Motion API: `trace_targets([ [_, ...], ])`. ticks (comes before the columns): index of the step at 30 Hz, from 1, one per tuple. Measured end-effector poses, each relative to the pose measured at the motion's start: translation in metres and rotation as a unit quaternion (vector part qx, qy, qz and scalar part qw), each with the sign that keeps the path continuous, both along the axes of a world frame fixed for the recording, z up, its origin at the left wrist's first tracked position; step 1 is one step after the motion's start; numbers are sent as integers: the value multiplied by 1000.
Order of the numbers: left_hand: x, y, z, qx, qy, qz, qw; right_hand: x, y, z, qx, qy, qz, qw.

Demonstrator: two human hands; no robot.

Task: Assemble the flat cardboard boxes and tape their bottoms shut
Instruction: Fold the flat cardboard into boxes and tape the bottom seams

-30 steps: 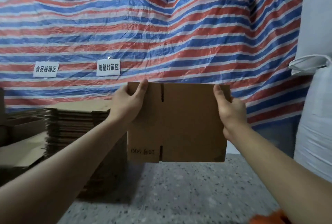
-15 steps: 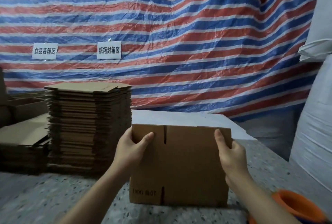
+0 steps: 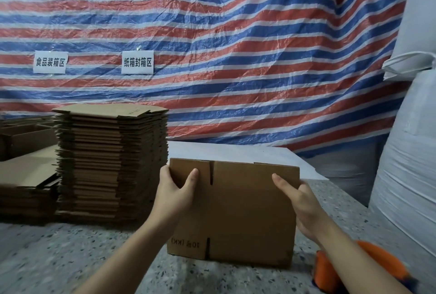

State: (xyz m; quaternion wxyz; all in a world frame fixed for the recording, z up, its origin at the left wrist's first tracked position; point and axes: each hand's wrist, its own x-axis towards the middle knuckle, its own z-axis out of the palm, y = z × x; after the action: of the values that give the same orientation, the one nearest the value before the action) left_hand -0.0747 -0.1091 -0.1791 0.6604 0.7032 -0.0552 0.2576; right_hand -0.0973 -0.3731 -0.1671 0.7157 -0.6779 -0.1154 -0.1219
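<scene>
I hold a flat brown cardboard box [image 3: 245, 213] upright, its lower edge on or just above the speckled stone table [image 3: 59, 253]. My left hand [image 3: 174, 192] grips its upper left corner, thumb on the near face. At the upper right edge my right hand [image 3: 299, 201] holds it, thumb on the front and fingers behind. Printed text sits upside down near the box's lower left. An orange tape dispenser [image 3: 368, 267] lies at the lower right, partly hidden by my right forearm.
A tall stack of flat boxes [image 3: 111, 164] stands left of the held box. More cardboard pieces [image 3: 26, 175] lie at the far left. A striped tarp [image 3: 212, 57] hangs behind, and large white sacks [image 3: 410, 175] stand at the right.
Both hands brought the flat box down from chest height toward the table. My view tilted down, so the stack and the orange dispenser came into view.
</scene>
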Motion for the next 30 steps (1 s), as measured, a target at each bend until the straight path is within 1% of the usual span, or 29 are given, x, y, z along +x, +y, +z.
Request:
trace_targets([
  [2, 2, 1, 2, -18, 3, -33, 999, -3, 1, 2, 5, 4, 2, 1000],
  [4, 5, 2, 8, -45, 17, -79, 996, -5, 3, 4, 8, -2, -17, 1000],
  [8, 11, -2, 20, -28, 16, -80, 996, -11, 15, 7, 4, -31, -47, 998],
  [9, 10, -5, 23, -39, 23, -103, 994, -12, 20, 8, -5, -41, -53, 998],
  [11, 5, -10, 26, -66, 55, -165, 983, -14, 31, 8, -33, -57, -79, 995],
  [13, 1, -12, 25, -85, 88, -191, 974, -15, 38, 4, -44, -65, -100, 992],
  [15, 0, -14, 17, -97, 104, -208, 968, -16, 44, -5, -39, -65, -100, 992],
  [18, 2, -13, 3, -124, 99, -202, 966, -17, 45, -19, -7, -44, -73, 996],
  [19, 3, -13, 3, -132, 104, -197, 966, -16, 43, -20, 24, -30, -58, 998],
  [21, 4, -11, 3, -130, 127, -196, 964, -14, 33, -18, 119, 10, -26, 992],
  [22, 3, -10, 3, -120, 135, -200, 963, -13, 28, -15, 154, 40, -20, 987],
  [23, 3, -9, 3, -107, 137, -210, 962, -12, 24, -13, 168, 69, -19, 983],
  [25, 1, -9, 4, -85, 131, -223, 962, -7, 21, -12, 151, 103, -9, 983],
  [27, -2, -12, 8, -76, 126, -219, 964, 0, 20, -14, 124, 119, -17, 985],
  [30, -1, -13, 13, -80, 142, -216, 963, 5, 14, -13, 136, 108, -33, 984],
])
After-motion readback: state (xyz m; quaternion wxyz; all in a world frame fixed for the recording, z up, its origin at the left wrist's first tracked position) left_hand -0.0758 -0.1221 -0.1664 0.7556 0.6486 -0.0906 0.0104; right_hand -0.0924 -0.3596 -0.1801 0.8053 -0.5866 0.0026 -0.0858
